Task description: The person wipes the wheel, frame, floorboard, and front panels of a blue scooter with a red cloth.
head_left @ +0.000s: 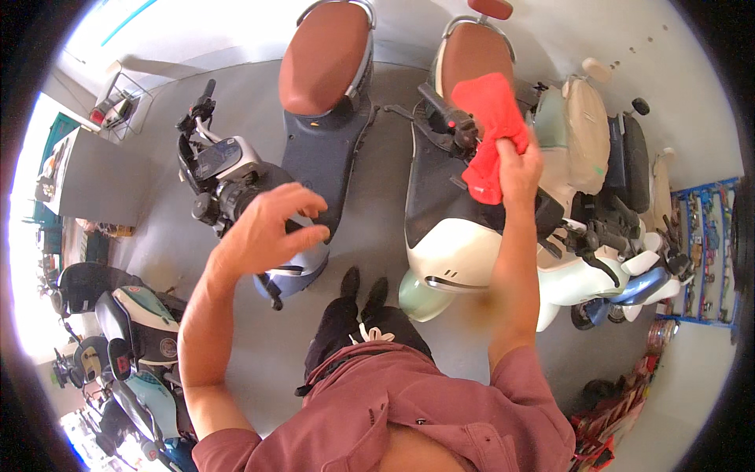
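Observation:
My right hand point(517, 169) grips a bright red cloth point(491, 118), which spreads out over the handlebar area of a cream scooter point(452, 250) with a brown seat point(474, 57). Whether the cloth touches the scooter I cannot tell. My left hand point(271, 224) is raised with nothing in it, its fingers curved and apart. Beneath and beyond that hand stands a blue-grey scooter point(326, 153) with a brown seat point(326, 59); its handlebar point(236, 193) is partly covered by my hand.
Several pale scooters point(582, 141) crowd together on the right, near a blue rack point(700, 252) of small goods. More scooters point(138, 330) stand at the lower left. A grey cabinet point(102, 177) is at the left, with a small metal stand point(122, 106) behind it. Grey floor point(259, 362) lies around my feet.

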Action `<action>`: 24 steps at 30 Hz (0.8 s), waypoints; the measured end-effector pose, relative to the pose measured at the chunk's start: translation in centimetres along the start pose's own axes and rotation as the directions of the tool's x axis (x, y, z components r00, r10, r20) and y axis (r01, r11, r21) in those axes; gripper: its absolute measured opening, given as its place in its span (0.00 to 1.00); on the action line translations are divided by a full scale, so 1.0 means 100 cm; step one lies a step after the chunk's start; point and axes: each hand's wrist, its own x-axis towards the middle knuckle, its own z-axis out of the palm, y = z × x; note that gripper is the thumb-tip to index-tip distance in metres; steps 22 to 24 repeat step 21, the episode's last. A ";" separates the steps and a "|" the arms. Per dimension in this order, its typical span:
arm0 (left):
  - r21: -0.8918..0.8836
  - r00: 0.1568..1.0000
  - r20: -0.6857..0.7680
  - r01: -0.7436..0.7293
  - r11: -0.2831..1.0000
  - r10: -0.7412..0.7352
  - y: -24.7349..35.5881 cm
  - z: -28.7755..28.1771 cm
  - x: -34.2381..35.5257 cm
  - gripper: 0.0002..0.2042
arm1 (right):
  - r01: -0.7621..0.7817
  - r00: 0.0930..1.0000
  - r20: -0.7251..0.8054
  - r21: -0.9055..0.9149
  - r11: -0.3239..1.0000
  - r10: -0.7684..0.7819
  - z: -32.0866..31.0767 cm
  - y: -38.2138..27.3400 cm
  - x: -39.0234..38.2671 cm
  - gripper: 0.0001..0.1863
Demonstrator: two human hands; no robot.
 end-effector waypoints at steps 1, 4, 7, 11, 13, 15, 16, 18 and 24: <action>-0.027 1.000 -0.015 -0.014 1.000 0.013 0.000 -0.001 0.011 0.14 | -0.006 1.000 -0.007 -0.014 1.000 0.006 -0.010 -0.011 0.008 0.17; -0.031 0.998 0.013 -0.055 0.998 0.055 0.004 -0.003 0.065 0.14 | 0.022 1.000 -0.020 -0.040 0.999 -0.023 -0.034 -0.040 0.024 0.18; 0.141 0.987 0.105 -0.136 0.981 0.122 -0.026 0.014 0.130 0.19 | 0.134 0.991 0.007 -0.160 0.978 -0.135 -0.043 -0.042 0.033 0.19; 0.541 0.959 0.255 -0.248 0.804 0.124 -0.050 0.047 0.201 0.27 | 0.386 0.921 0.136 -0.433 0.815 -0.364 -0.030 -0.025 0.036 0.22; 0.730 0.936 0.351 -0.260 0.632 -0.019 -0.043 0.061 0.238 0.30 | 0.432 0.900 0.210 -0.555 0.711 -0.382 -0.009 -0.022 0.028 0.24; 0.745 0.937 0.349 -0.275 0.607 -0.003 -0.067 0.071 0.256 0.31 | 0.403 0.914 0.318 -0.652 0.642 -0.250 0.025 -0.011 0.014 0.27; 0.753 0.940 0.341 -0.277 0.596 0.006 -0.080 0.075 0.265 0.31 | 0.396 0.905 0.406 -0.690 0.606 -0.130 0.042 0.000 0.009 0.27; 0.761 0.940 0.343 -0.277 0.587 -0.002 -0.098 0.088 0.281 0.33 | 0.454 0.881 0.451 -0.720 0.526 -0.142 0.066 0.019 -0.006 0.27; 0.759 0.927 0.371 -0.274 0.591 -0.048 -0.120 0.110 0.299 0.37 | 0.443 0.887 0.454 -0.789 0.425 -0.082 0.073 0.035 -0.001 0.33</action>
